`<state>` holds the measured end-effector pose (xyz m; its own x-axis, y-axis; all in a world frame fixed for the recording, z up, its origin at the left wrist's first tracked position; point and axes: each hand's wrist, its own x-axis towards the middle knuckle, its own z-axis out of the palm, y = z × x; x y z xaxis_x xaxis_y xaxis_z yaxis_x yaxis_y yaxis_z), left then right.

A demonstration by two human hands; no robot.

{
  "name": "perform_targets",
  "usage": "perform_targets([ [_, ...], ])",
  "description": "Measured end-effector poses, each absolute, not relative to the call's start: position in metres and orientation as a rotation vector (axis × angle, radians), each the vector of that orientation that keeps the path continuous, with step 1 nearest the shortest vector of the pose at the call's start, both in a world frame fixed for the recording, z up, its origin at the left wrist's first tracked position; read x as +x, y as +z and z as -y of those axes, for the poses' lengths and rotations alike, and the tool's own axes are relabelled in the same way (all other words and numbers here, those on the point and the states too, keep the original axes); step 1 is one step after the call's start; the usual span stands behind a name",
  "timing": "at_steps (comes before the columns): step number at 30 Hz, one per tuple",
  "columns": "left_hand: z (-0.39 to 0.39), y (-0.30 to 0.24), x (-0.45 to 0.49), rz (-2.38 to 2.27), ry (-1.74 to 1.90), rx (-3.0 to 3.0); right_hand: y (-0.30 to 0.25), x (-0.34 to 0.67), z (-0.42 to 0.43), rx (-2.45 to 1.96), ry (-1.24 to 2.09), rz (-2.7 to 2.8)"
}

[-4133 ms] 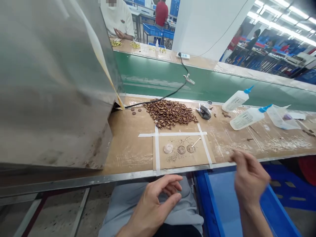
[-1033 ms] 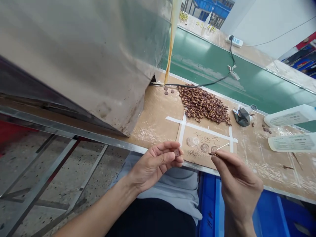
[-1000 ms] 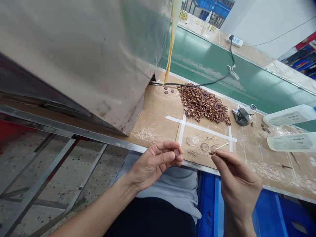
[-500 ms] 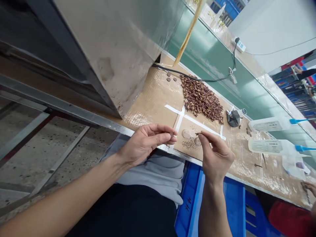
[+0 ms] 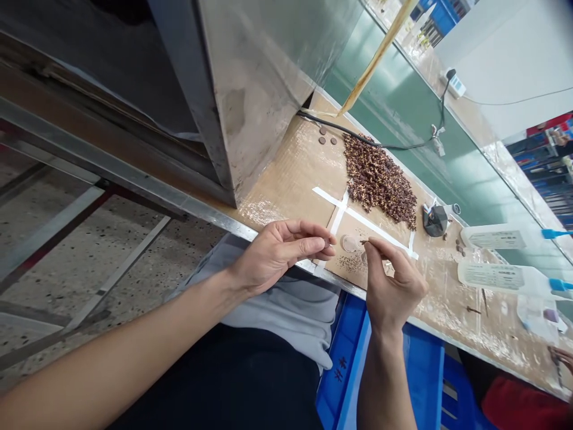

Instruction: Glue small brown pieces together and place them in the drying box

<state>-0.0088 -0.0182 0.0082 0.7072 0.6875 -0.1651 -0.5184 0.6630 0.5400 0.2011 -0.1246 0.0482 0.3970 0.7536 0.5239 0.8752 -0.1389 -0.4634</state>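
Just short of the white tape frame [image 5: 333, 210] on the cardboard-covered tabletop [image 5: 286, 179], off its near-left corner: left hand [image 5: 286, 254], thumb and forefinger pressed together on a small brown round disc [image 5: 328, 243], other fingers curled loosely beneath. Holds the disc clear of the tabletop, too small to read its face.

Over the near edge of the same frame: right hand [image 5: 396, 286], thumb and forefinger pinching a thin short stick [image 5: 363, 242], remaining fingers folded. Points the stick's long axis leftward, dark tip toward the disc, with a small gap between the two and no contact. Puts the right hand nearer the frame's middle and the left hand nearer its left strip.

Inside the frame, beneath that gap: a clear shallow round dish [image 5: 349, 243] and a scatter of tiny dark grains [image 5: 347, 261], neither rising into the gap.

Against the frame's far strip: a heap of small brown-and-gold parts [image 5: 380, 182]. Farther beyond, to the left: three loose brown discs [image 5: 326, 139] beside a black cable [image 5: 358, 140]. Right of the frame: a small black gadget [image 5: 435, 220], then two translucent squeeze bottles with blue caps [image 5: 492, 276], lying on their sides. Left of the frame: a grey sheet-metal housing [image 5: 268, 77]. Well beyond the frame: a green conveyor belt [image 5: 394, 107]. Nearer than the frame, below the tabletop edge: a blue plastic crate [image 5: 347, 370].
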Motion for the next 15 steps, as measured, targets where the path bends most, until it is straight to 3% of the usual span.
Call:
perform_targets([
  [15,0.0176,0.0087,-0.0103,-0.335,0.693,0.463,0.0448,0.2017,0.1234,-1.872,-0.362,1.482],
])
